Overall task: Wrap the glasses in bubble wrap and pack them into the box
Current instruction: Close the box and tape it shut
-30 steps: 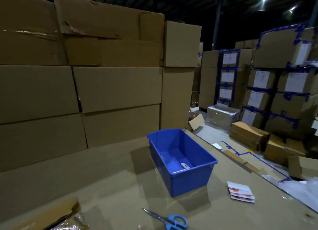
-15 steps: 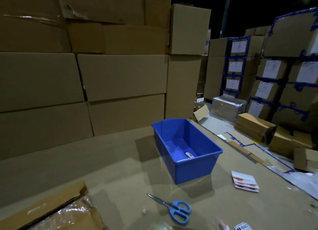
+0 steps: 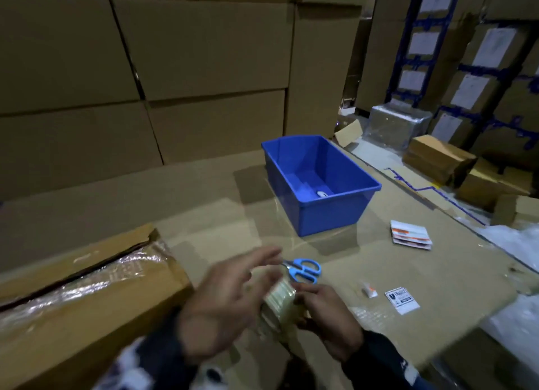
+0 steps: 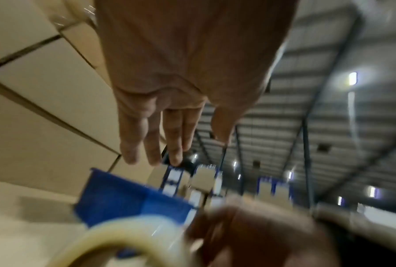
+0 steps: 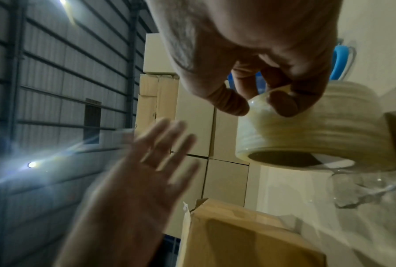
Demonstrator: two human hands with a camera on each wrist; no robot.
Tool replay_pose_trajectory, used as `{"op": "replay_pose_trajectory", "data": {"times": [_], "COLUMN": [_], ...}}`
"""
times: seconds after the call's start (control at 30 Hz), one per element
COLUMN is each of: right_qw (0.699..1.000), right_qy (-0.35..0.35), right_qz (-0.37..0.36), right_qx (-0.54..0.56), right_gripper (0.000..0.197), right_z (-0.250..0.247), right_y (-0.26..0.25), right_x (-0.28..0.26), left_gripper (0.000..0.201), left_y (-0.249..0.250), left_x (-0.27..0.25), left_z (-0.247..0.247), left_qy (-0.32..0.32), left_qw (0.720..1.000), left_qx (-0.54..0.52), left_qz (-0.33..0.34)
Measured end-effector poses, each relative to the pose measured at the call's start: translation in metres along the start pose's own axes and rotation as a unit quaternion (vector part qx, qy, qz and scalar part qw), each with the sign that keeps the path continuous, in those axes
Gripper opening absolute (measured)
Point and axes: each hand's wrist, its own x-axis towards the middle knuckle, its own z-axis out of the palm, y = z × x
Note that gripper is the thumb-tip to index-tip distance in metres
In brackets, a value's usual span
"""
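Two hands close in front, low over brown tabletop (image 3: 423,276). Right hand (image 3: 326,316) pinches tape roll (image 3: 278,302) with curled fingers (image 5: 284,104). Roll's hole faces sideways toward left hand (image 3: 221,296), which is nearer roll's open side: flat, fingers straight, holds nothing, just beside roll. Clear glass (image 5: 370,186) under roll in right wrist view; which way it points, cannot tell. Scissors (image 3: 303,268) just past hands. Cardboard box (image 3: 87,299) at left. Blue bin (image 3: 320,185) farther back.

A cardboard-covered table (image 3: 437,287) carries a blue bin (image 3: 329,211), scissors (image 3: 303,268), leaflets (image 3: 411,238) and a label (image 3: 402,299).
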Motion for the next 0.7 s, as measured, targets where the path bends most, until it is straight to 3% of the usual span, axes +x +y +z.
{"op": "replay_pose_trajectory", "data": {"times": [0.07, 0.17, 0.27, 0.43, 0.53, 0.6, 0.7], "right_qw": [1.000, 1.000, 0.999, 0.999, 0.999, 0.999, 0.999], "right_qy": [-0.003, 0.006, 0.036, 0.031, 0.009, -0.008, -0.035], "right_qz": [0.005, -0.003, 0.003, 0.003, 0.000, -0.002, -0.035], "right_qx": [0.007, 0.004, 0.003, 0.024, 0.037, 0.036, -0.001], "right_gripper": [0.035, 0.031, 0.024, 0.031, 0.016, 0.023, 0.052], "right_z": [0.002, 0.005, 0.004, 0.003, 0.001, 0.000, 0.001], "right_y": [-0.001, 0.000, 0.000, 0.003, 0.009, 0.012, 0.012], "right_x": [0.003, 0.005, 0.009, 0.011, 0.013, 0.013, 0.009], "left_gripper": [0.069, 0.097, 0.105, 0.117, 0.126, 0.122, 0.117], "left_y": [-0.014, -0.042, -0.045, -0.046, -0.046, -0.052, -0.060], "left_x": [-0.003, 0.001, 0.004, 0.008, 0.009, 0.009, 0.009], "left_z": [0.025, 0.054, 0.054, 0.060, 0.063, 0.066, 0.068], "left_qy": [0.051, -0.034, -0.073, -0.055, -0.048, -0.043, -0.027], "left_qw": [0.989, 0.981, 0.971, 0.977, 0.978, 0.979, 0.983], "left_qx": [0.135, 0.170, 0.196, 0.174, 0.173, 0.170, 0.158], "left_qz": [0.014, -0.090, -0.113, -0.106, -0.106, -0.102, -0.091]}}
